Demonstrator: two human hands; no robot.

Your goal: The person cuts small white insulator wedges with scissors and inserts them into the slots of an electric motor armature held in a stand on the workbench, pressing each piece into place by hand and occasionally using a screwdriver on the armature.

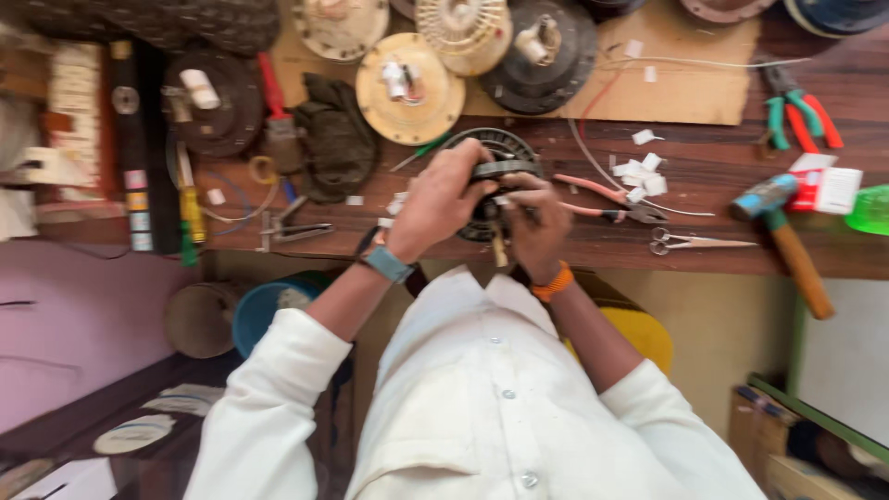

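Dark wood table [722,167] runs under your work, and both your hands are on the round black motor part [500,162] at its near edge. Your left hand [435,199] clamps over the part from nine o'clock, its grip wrapped tight on the rim, a teal watch band on the wrist. Your right hand [537,222] closes in from four o'clock, fingers pinched narrow on a small piece at the part's lower edge; what that piece is, I cannot tell.

At three o'clock from the part lie pink-handled pliers [602,199], then small scissors [690,243], then a hammer [787,241] with a wooden handle hanging over the edge. White paper scraps [641,174] sit just above the pliers. At twelve o'clock, a cream disc [409,88] rests on the table; green-and-red pliers [796,111] lie far out at two o'clock.
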